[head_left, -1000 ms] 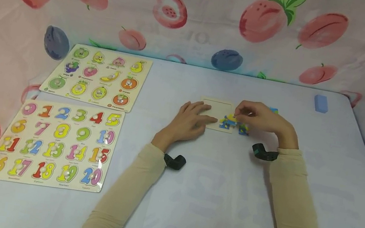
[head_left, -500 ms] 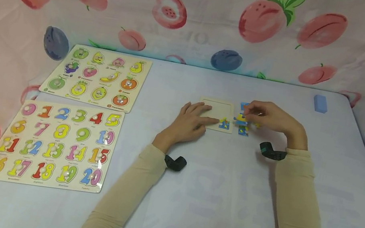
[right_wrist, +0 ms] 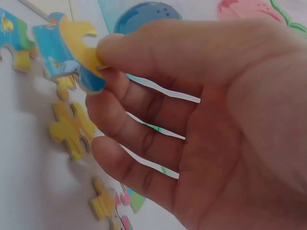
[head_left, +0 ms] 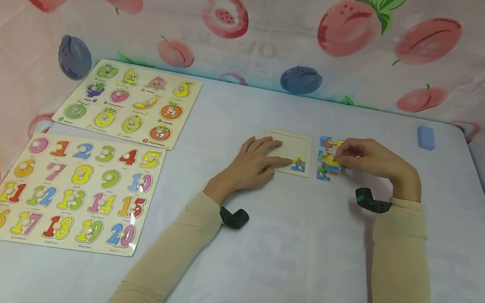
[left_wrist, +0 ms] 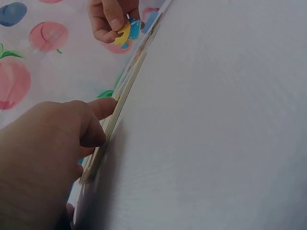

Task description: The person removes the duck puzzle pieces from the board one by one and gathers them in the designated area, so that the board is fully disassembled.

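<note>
My right hand (head_left: 375, 158) pinches a yellow and blue jigsaw piece (right_wrist: 72, 45) between thumb and fingertips, lifted off the table in the right wrist view. Around and under it in the head view lie loose jigsaw pieces (head_left: 323, 175), partly hidden by the hand. To their left is a shallow wooden puzzle tray (head_left: 294, 145), with blue and yellow pieces (head_left: 299, 165) in its lower right corner. My left hand (head_left: 250, 163) rests on the tray's left part, fingers spread, index fingertip beside those pieces. The left wrist view shows the tray edge-on (left_wrist: 122, 98) under the fingers.
A fruit peg puzzle board (head_left: 134, 100) lies at the back left, and a number peg puzzle board (head_left: 85, 187) lies in front of it. A blue block (head_left: 426, 138) sits at the back right. Fruit-printed cloth (head_left: 265, 20) hangs behind the table.
My right hand has moved right, carrying the yellow and blue jigsaw piece from over the tray to over the loose pieces. The left hand has stayed nearly still on the tray.
</note>
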`<state>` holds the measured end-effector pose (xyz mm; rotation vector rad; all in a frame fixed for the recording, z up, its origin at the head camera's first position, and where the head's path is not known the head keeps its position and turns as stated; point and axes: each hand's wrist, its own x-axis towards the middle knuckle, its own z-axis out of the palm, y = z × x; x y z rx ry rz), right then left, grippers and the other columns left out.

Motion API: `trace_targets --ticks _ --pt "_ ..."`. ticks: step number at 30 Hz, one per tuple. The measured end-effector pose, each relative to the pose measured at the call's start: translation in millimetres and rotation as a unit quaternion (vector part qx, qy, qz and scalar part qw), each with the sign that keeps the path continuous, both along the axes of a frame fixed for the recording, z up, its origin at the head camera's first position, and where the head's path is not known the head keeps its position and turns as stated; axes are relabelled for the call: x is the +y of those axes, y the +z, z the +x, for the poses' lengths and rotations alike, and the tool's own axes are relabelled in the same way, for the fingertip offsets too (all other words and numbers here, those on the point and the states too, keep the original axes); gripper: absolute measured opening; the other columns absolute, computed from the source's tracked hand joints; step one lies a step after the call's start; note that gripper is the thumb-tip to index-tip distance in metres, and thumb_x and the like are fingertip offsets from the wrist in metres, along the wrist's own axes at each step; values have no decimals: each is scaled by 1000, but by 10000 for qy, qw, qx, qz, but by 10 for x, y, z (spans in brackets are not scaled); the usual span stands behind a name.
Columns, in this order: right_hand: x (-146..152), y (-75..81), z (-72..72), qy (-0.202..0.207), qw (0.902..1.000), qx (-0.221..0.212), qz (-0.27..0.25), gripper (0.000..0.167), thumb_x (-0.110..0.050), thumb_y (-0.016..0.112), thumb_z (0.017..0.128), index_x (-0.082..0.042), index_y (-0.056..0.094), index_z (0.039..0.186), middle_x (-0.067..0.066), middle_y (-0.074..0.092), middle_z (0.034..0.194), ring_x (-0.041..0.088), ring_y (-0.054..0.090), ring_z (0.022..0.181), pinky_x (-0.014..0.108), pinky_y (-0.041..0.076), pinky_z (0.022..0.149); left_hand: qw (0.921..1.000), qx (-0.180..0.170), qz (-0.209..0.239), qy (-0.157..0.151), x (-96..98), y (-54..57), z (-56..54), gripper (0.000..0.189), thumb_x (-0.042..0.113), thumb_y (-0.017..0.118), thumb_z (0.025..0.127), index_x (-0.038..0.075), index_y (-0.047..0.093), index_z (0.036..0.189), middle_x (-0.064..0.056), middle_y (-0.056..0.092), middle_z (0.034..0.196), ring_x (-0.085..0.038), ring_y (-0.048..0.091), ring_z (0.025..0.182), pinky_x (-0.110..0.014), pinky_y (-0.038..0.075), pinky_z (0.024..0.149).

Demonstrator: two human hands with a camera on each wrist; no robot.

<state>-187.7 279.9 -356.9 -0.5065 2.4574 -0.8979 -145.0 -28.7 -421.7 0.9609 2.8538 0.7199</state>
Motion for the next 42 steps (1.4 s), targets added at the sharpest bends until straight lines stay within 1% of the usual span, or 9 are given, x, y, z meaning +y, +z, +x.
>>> trace_targets --ticks 9,13,18,22,28,36,42 --pt "124 8 16 -147 9996 -253 28 17 -23 61 92 -8 65 101 7 62 101 16 52 90 23 46 75 10000 -33 -36 25 -2 -2 -2 47 17 38 92 38 54 132 -1 32 152 -21 17 145 -50 8 117" --pt "170 -5 21 -281 9987 -424 60 20 -24 62 92 -8 64 104 6 62 102 13 53 89 23 46 76 10000 -22 -46 16 -2 -9 -5 47 18 38 93 38 55 131 -1 33 151 -21 17 145 -50 8 117" --pt "212 -20 31 -333 9978 -567 63 23 -25 61 92 -7 63 107 7 63 104 14 55 90 24 48 79 10000 -10 -38 1 -6 -14 -4 46 18 38 93 38 55 131 -2 33 151 -22 18 145 -51 9 117" --pt "238 -18 38 -300 9978 -574 111 24 -24 61 93 -6 63 108 8 64 105 14 55 90 24 49 79 10000 -7 -17 -16 -8 -13 -2 46 18 39 93 38 55 132 -2 33 152 -22 18 145 -51 9 117" --pt "250 -27 47 -261 9980 -568 117 23 -22 62 92 -4 63 106 8 63 106 12 55 90 22 48 79 10000 14 -5 -26 -7 -24 -4 46 18 39 93 37 55 132 -1 32 152 -22 18 145 -51 9 117" --pt "261 -38 54 -237 9980 -558 150 22 -22 63 91 -5 64 104 7 63 103 12 53 88 22 46 77 10000 -5 -9 -33 -9 -22 -3 46 19 39 93 37 55 132 -2 32 152 -21 18 145 -51 9 117" --pt "259 -64 31 -176 9984 -526 117 20 -21 64 90 -4 65 101 7 64 100 11 52 87 20 44 76 10000 -3 -15 -12 -8 -17 -4 46 18 40 93 37 55 132 -2 33 152 -22 18 145 -51 8 117"
